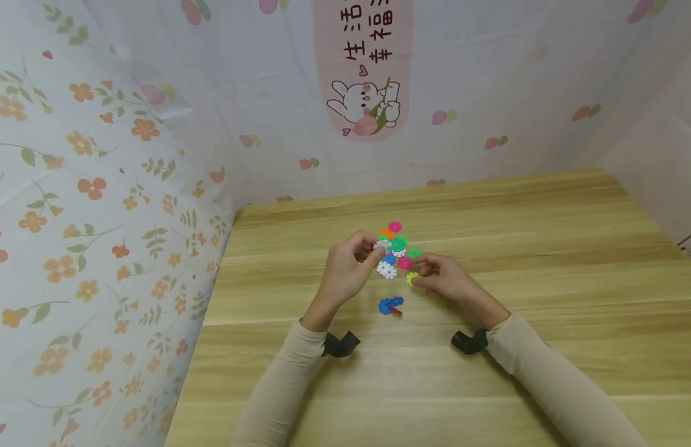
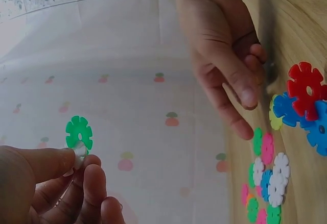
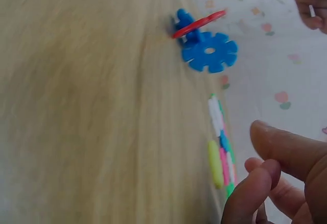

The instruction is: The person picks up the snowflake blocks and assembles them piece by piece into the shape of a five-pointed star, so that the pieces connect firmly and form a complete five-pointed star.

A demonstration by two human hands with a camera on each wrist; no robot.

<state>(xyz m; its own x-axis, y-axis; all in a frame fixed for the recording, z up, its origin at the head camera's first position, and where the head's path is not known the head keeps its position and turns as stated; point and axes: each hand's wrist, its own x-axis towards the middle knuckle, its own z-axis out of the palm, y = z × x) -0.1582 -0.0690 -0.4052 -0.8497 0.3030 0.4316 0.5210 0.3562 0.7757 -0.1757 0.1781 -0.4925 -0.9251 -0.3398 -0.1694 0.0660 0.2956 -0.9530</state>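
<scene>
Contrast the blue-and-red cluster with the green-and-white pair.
The blue-and-red cluster rests on the table, while the green-and-white pair is pinched in the left hand, off it. The cluster mixes blue and red discs, the pair green and white. Both include notched, flower-like discs.

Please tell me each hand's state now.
Left hand: holding a white flower-shaped plastic disc and a green one.
Right hand: open, holding nothing.

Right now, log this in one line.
Left hand: pinches white disc, green disc attached | Right hand: empty, near loose discs | Blue-red assembly: on table
</scene>
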